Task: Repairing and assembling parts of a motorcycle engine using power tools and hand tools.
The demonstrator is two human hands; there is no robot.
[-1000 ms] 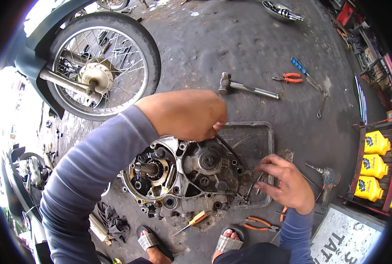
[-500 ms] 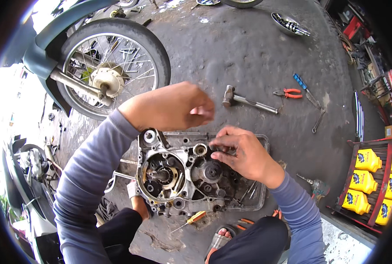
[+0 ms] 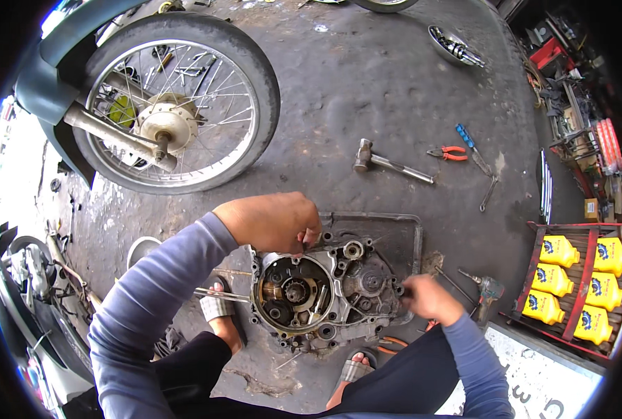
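An open, greasy motorcycle engine case (image 3: 332, 269) lies tilted over a shallow metal tray (image 3: 420, 234), its round cavity with a shaft showing on the left half. My left hand (image 3: 276, 220) is closed at the case's top edge, fingers curled downward and partly hidden. At the right end of the case, my right hand (image 3: 431, 299) is closed around its rim; the fingertips are blurred. Two metal rods (image 3: 223, 295) stick out from the case's left side. Below it shows a thin screwdriver shaft (image 3: 290, 359).
A motorcycle front wheel (image 3: 174, 105) stands at upper left. On the floor beyond lie a hammer (image 3: 394, 165), red-handled pliers (image 3: 448, 153) and a blue-handled tool (image 3: 473, 145). A power drill (image 3: 489, 292) and a rack of yellow bottles (image 3: 562, 279) are at right. A bowl of parts (image 3: 454, 47) sits far off.
The engine case has shifted and turned on the tray, baring the tray's upper right. My left hand came down to its top edge; my right hand moved to its right end. The screwdriver's yellow handle is now hidden.
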